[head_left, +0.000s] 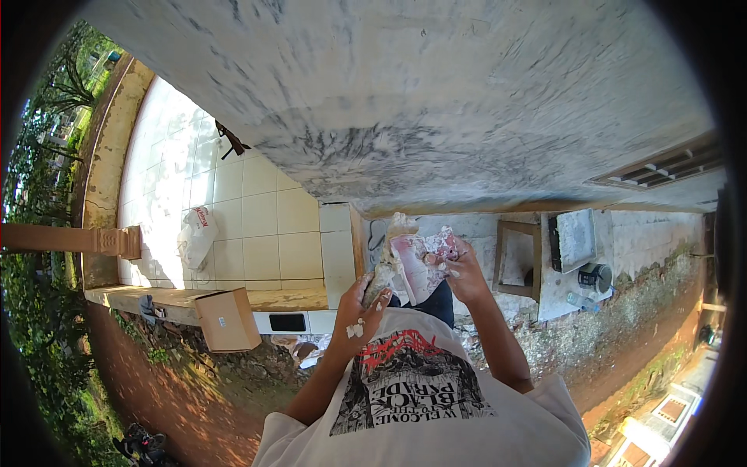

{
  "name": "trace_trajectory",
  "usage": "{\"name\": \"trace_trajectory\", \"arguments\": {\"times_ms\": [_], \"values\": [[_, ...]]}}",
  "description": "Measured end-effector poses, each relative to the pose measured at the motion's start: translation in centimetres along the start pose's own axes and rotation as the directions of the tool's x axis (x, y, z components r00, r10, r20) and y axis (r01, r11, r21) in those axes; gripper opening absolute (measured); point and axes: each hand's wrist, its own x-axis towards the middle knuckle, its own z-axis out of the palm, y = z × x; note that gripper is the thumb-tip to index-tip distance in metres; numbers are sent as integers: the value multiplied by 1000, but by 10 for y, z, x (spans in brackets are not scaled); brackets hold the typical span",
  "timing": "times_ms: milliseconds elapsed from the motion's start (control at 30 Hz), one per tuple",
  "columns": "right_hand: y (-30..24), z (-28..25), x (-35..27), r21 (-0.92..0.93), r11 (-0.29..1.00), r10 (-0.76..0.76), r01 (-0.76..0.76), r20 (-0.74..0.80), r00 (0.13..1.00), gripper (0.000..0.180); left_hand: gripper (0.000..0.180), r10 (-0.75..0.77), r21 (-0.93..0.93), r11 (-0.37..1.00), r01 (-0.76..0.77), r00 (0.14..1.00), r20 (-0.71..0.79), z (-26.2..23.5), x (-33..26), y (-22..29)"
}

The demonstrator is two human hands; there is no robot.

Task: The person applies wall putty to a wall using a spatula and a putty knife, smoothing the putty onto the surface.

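Both hands grip a limp pink and white plastic bag (416,268) in front of my chest, its surface crusted with white paste. My left hand (366,302) is closed on its lower left edge, beside a pale, lumpy part of the bag. Flakes of dried white paste stick to that hand and wrist. My right hand (464,274) pinches the right side near the top, where the bag is crumpled and smeared; paste marks its fingers too. What lies inside the bag, if anything, is hidden.
A grey-streaked wall (467,101) rises ahead. To the right are a wooden stool frame (515,258), a paste-smeared board (576,238), a dark tub (594,278) and a clear bottle (582,301). Left, a phone (287,322) and cardboard box (226,321) sit along the tiled ledge; a white plastic bag (197,240) lies beyond.
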Motion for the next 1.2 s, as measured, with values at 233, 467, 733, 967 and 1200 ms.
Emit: {"name": "trace_trajectory", "arguments": {"times_ms": [233,467,733,967,1200], "values": [[-6,17,-4,471,878,233,-83,-270,934,18,41,-243,-99,963,253,965,101,-2,10,20],[13,-5,-1,-127,991,-70,39,-254,965,18,45,0,51,999,-5,996,85,1,32,9],[-17,-21,18,60,957,289,-285,-101,952,21,44,-17,118,993,-3,986,165,-8,41,26],[-1,-15,22,292,883,361,-368,78,929,23,35,-177,25,984,175,976,130,-11,39,17],[40,2,-9,655,699,345,-287,43,938,28,26,-218,-439,856,274,960,174,-22,16,-1]]}}
